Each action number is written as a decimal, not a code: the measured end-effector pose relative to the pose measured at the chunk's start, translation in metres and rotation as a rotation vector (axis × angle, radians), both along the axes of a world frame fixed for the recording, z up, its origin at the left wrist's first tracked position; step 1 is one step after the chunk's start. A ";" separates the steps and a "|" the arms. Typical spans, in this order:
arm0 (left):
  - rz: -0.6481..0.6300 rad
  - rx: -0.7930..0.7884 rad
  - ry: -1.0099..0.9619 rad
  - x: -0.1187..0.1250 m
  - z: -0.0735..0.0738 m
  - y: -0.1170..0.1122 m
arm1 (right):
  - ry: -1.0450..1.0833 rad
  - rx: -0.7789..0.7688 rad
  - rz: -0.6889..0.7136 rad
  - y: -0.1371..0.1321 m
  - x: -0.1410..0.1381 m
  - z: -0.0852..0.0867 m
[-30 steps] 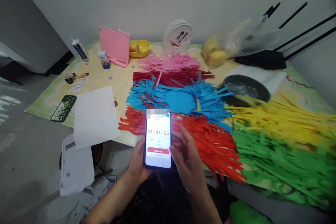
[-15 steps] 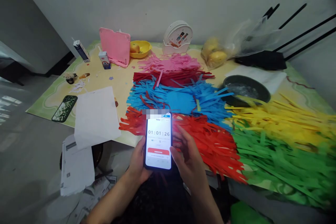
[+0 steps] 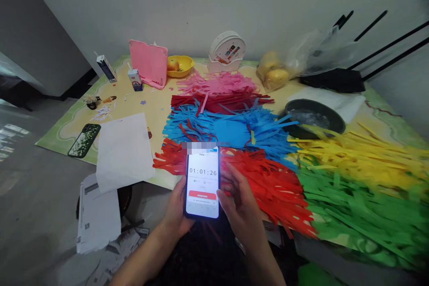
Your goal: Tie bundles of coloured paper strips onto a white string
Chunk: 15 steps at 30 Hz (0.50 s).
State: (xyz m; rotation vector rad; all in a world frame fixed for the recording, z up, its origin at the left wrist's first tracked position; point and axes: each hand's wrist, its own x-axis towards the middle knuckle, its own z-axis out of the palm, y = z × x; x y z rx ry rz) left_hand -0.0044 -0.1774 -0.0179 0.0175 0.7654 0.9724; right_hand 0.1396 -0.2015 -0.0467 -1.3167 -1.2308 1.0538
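A smartphone (image 3: 203, 208) with a lit screen reading 01:01:26 is upright before me, over the table's front edge. My left hand (image 3: 176, 210) is wrapped round its left side and lower back. On the other side, my right hand (image 3: 243, 203) has its fingers apart and bent, with the thumb tip at the phone's right edge. Behind the phone lie fringed paper strips in stacked bands: red strips (image 3: 271, 183), blue strips (image 3: 231, 132), dark red strips (image 3: 221, 103) and pink strips (image 3: 221, 84). Yellow strips (image 3: 368, 152) and green strips (image 3: 355, 205) spread to the right.
At left are a white sheet (image 3: 124, 152), a phone in a patterned case (image 3: 84, 140), drink cartons (image 3: 136, 80) and a pink tablet case (image 3: 149, 62). Toward the back stand a yellow bowl (image 3: 187, 65) and a round holder (image 3: 228, 51). A dark basin (image 3: 337, 123) and bagged fruit (image 3: 276, 73) are at right.
The whole view has shifted slightly, so the table things sit a little lower. Both hands and the phone keep their positions, and the screen's number is the same.
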 end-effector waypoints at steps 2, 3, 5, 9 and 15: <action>-0.006 0.001 0.008 -0.001 -0.001 0.000 | -0.011 0.011 -0.002 0.001 0.000 0.001; -0.010 0.005 0.010 -0.002 -0.001 0.000 | -0.017 0.013 0.000 0.001 0.000 0.002; -0.012 0.022 0.008 -0.004 -0.002 0.000 | -0.028 0.009 0.009 0.002 -0.001 0.003; -0.009 0.037 -0.008 -0.011 -0.006 -0.001 | -0.023 -0.005 0.041 0.003 -0.002 0.001; 0.089 0.033 -0.023 -0.039 -0.012 -0.004 | 0.009 -0.036 -0.005 0.000 0.001 -0.009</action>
